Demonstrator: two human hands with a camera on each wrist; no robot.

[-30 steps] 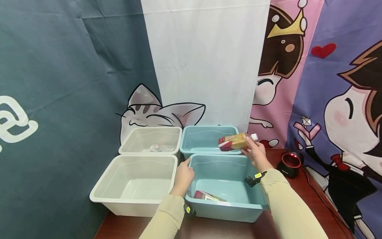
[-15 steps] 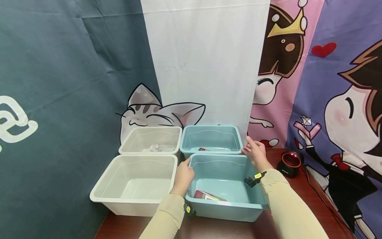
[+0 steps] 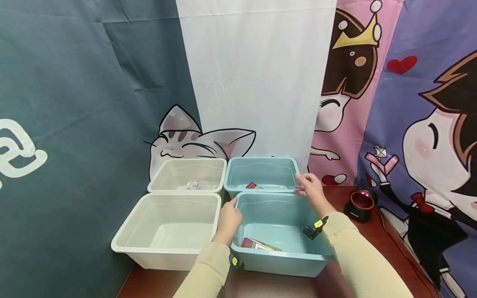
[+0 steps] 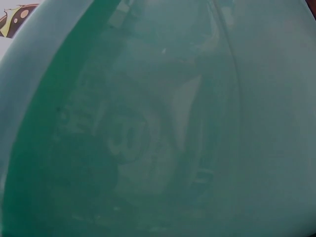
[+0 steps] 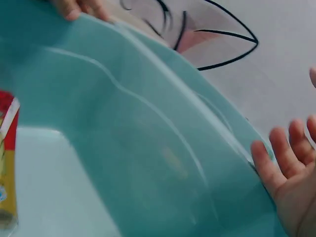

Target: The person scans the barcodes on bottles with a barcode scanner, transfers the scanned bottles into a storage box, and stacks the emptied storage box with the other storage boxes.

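My left hand (image 3: 228,219) rests on the left rim of the near blue bin (image 3: 283,257), and its fingertips (image 5: 73,14) lie over that rim in the right wrist view. Holding nothing, my right hand (image 3: 311,188) is at the back right, with spread, relaxed fingers close by the rims of both blue bins. In the far blue bin (image 3: 264,165) only the red end of a gold-and-red capped carton (image 3: 253,185) shows; the front rim hides the rest. Another red-and-yellow pack (image 3: 259,244) lies in the near bin. Blue-green bin wall (image 4: 148,123) fills the left wrist view.
Two white bins stand to the left, a near one (image 3: 167,251) and a far one (image 3: 187,160), which contains a clear bottle (image 3: 201,185). At right, a black scanner (image 3: 360,203) with a red-lit ring and cable stands on the red-brown table (image 3: 343,194). A printed curtain hangs behind.
My right hand has let go of the gold-and-red carton, which dropped into the far blue bin, and then moved slightly left. The left hand has stayed in place.
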